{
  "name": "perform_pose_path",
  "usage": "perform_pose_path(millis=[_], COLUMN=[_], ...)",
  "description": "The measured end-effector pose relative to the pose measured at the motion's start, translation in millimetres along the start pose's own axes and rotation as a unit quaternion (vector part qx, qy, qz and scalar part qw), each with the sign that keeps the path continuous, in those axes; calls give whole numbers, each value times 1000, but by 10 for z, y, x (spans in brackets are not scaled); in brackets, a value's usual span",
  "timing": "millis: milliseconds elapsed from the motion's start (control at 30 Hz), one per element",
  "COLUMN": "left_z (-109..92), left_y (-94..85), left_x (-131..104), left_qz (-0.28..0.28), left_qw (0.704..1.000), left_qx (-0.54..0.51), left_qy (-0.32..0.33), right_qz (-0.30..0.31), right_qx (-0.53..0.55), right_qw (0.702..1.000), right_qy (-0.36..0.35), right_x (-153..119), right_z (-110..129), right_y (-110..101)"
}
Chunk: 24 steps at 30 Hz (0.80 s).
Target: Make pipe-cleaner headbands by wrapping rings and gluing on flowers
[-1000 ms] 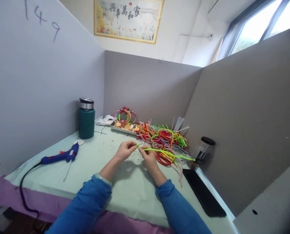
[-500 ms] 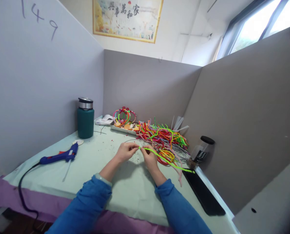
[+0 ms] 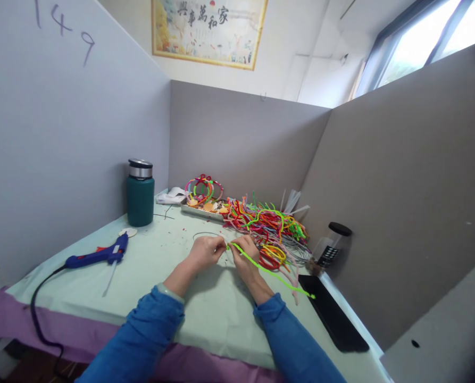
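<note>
Over the middle of the table, my left hand (image 3: 205,253) and my right hand (image 3: 246,259) nearly meet at the fingertips. Both pinch the near end of a lime-green pipe cleaner (image 3: 271,272). Its long free end slants down to the right, over my right hand and as far as the black slab. A thin grey wire (image 3: 205,233) curves just behind my left hand; whether my fingers hold it too I cannot tell. Right beyond my right hand lies a heap of coloured pipe cleaners (image 3: 265,218), with yellow and red coils (image 3: 274,254) at its front.
To the left are a blue glue gun (image 3: 97,258) with its cord and a green bottle (image 3: 140,199). At the back, a metal tray (image 3: 201,212) holds small pieces beside colourful rings (image 3: 204,189). A clear jar (image 3: 331,247) and a black slab (image 3: 335,314) line the right edge. Grey partitions surround the table.
My left fingers have curled and turned at the pinch point. The pipe cleaner's free end has dropped lower and slightly left. More of the grey wire shows behind my left hand.
</note>
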<state>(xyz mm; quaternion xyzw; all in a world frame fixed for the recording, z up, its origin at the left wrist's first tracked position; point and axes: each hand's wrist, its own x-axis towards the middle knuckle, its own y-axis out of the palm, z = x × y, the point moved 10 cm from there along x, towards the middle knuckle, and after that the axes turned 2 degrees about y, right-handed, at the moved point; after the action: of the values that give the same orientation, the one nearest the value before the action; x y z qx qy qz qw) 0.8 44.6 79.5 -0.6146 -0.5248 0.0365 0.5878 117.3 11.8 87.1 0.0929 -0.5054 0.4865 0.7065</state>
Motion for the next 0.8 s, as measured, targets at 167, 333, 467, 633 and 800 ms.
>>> perform_pose_path(millis=[167,333,467,633,800], left_z=[62,159,204,312,377], left_y=[39,2,-23,12,28], left_x=[-18,9,43,58,66], left_qz=[5,-24,-47,-63,-80], left_qw=[998,997,989,958,919], left_qx=[54,-12,-118,-257,-362], left_qy=[-33,-73,-81,-109,-136], right_qz=[45,66,54,49,34], right_qx=[14,55,84,105,116], right_qw=[998,995,994,993,993], right_qy=[-43,-52,-46,-29,-16], right_x=[-32,-14,1,-7,6], right_z=[77,180,192,129,97], right_y=[106,120,96,117,92])
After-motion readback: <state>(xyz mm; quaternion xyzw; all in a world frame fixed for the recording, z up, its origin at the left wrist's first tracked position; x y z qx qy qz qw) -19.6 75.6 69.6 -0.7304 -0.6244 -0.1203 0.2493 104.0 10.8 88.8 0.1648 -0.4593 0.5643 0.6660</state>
